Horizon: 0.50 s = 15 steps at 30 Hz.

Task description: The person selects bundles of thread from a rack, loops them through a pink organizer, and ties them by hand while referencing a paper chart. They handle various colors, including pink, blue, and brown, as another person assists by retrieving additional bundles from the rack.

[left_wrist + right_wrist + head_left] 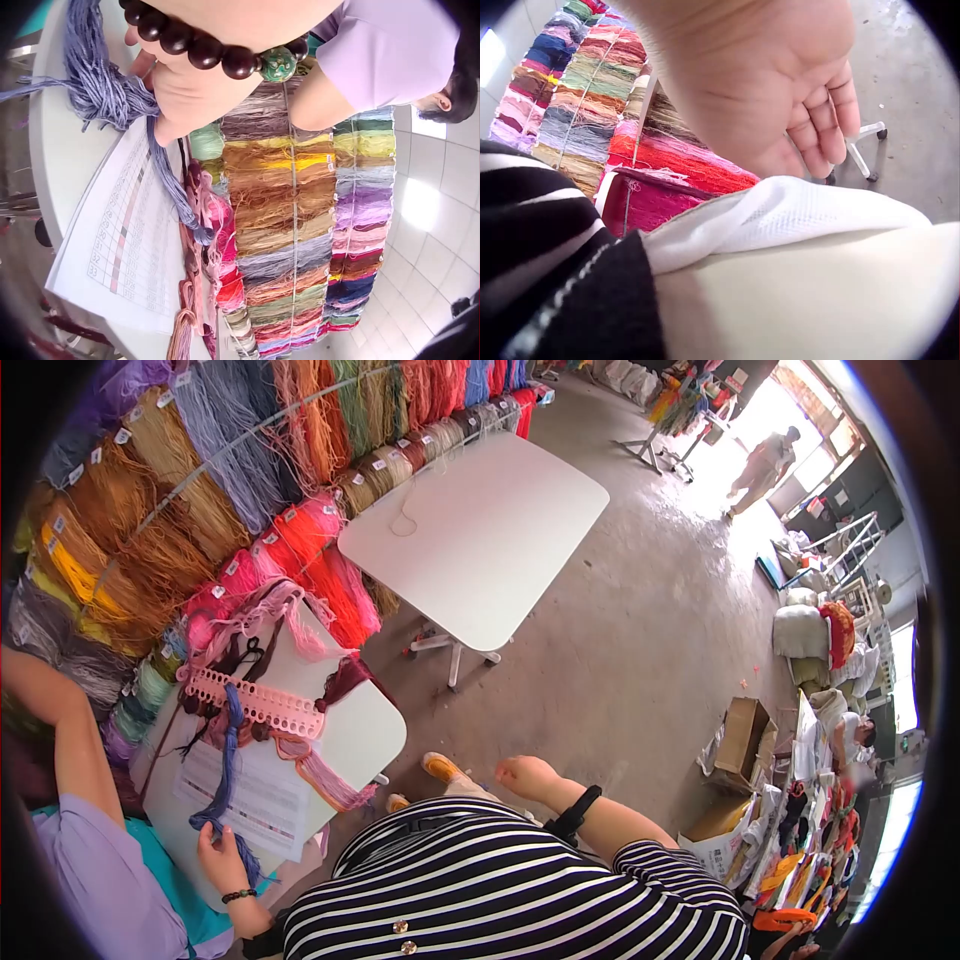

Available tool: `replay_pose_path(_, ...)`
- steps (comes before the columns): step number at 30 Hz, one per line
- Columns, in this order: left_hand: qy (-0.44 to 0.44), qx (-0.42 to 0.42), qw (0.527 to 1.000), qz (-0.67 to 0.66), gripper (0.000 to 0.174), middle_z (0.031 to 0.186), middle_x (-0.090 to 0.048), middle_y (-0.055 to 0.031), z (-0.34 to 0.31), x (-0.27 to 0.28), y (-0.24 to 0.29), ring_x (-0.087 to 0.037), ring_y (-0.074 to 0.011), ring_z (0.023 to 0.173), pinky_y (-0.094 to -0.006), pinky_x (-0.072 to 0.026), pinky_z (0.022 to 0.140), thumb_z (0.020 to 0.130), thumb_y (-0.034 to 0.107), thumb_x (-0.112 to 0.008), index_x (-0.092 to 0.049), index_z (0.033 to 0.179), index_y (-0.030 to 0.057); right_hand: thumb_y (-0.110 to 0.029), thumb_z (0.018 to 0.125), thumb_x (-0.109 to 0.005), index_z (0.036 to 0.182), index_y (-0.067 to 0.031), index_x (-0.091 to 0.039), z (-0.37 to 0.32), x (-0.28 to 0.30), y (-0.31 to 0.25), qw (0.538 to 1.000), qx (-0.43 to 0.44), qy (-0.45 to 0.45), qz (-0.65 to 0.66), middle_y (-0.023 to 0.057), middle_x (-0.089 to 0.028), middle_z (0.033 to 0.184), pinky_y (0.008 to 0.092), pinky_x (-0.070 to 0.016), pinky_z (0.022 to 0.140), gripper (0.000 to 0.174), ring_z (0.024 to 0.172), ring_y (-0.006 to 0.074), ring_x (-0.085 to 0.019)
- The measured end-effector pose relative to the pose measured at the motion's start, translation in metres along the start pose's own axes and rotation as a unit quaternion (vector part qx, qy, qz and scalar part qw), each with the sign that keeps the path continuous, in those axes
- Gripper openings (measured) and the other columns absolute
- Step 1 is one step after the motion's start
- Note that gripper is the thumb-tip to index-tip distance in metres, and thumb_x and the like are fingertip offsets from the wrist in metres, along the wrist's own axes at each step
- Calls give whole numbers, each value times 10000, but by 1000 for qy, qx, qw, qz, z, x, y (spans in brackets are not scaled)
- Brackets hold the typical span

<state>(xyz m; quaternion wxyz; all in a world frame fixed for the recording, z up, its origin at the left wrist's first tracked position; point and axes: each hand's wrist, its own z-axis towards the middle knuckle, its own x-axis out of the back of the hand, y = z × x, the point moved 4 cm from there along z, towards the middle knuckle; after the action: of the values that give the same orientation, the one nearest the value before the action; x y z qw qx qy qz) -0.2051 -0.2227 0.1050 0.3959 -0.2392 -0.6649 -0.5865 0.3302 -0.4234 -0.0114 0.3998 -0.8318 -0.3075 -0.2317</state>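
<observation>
- Our right hand (525, 775) hangs by the hip, fingers loosely curled and holding nothing.
- Our left hand (222, 860) has its fingers closed on the blue thread (228, 760), which lies across the paper chart (255, 805) on the tabletop (368, 732).
- We judge that we are checking this thread against the chart. The next move calls for a steady pull of one strand towards the pink rack (262, 702).
- Beyond hang the coloured skeins (200, 500).

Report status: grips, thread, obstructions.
Left grip holds blue thread skein on paper chart. Right grip idle, empty. Purple-sleeved arm close alongside.
</observation>
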Motion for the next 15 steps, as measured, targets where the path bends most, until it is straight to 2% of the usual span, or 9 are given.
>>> replay_pose_path(2,12,-1,999,42,526,1184,-561,-214,-8,1,16,-568,-310,1059,-366,-449,898,795,208,-700,-514,1222,-38,-292,859,-535,967,-89,-656,3,1,-4,1000,8,5,-9,136,-669,900,412,-486,768,260,859,324,-625)
replay_pose_path(5,47,-125,984,114,610,1241,-516,-236,-18,-6,27,-490,-374,1146,-422,-380,981,745,208,-724,-488,1263,-10,-301,858,-538,968,-77,-656,7,12,-18,999,38,8,-23,141,-664,883,411,-489,757,276,854,321,-625)
replay_pose_path(6,14,-116,985,124,676,1295,-463,-262,-23,-9,31,-428,-424,1190,-458,-332,1018,711,215,-737,-467,1298,18,-297,855,-546,969,-74,-656,8,17,-21,999,46,23,-17,141,-662,878,410,-492,751,273,846,318,-626)
replay_pose_path(9,21,-102,973,206,695,1318,-428,-289,-32,-15,36,-423,-450,1181,-473,-335,1013,705,241,-741,-469,1309,32,-285,845,-573,966,-65,-657,28,53,-50,990,86,110,6,141,-656,863,404,-498,731,265,819,310,-630)
replay_pose_path(11,14,-81,978,190,701,1347,-384,-308,-33,-15,37,-399,-452,1199,-478,-326,1020,703,251,-737,-470,1314,35,-276,838,-593,957,-59,-660,32,82,-80,974,105,195,40,139,-653,856,401,-502,717,257,801,305,-633)
replay_pose_path(12,14,-73,979,189,694,1353,-380,-307,-36,-14,39,-393,-447,1205,-478,-324,1023,706,247,-733,-471,1312,34,-264,827,-617,1013,-64,-641,34,94,-100,960,148,227,71,140,-651,857,398,-503,712,273,797,297,-634)
replay_pose_path(15,11,-60,983,176,685,1371,-367,-293,-35,-13,39,-368,-440,1228,-477,-312,1035,707,225,-722,-470,1313,30,-270,825,-622,1104,-79,-594,46,115,-165,945,225,230,62,143,-649,865,394,-504,710,338,810,298,-633)
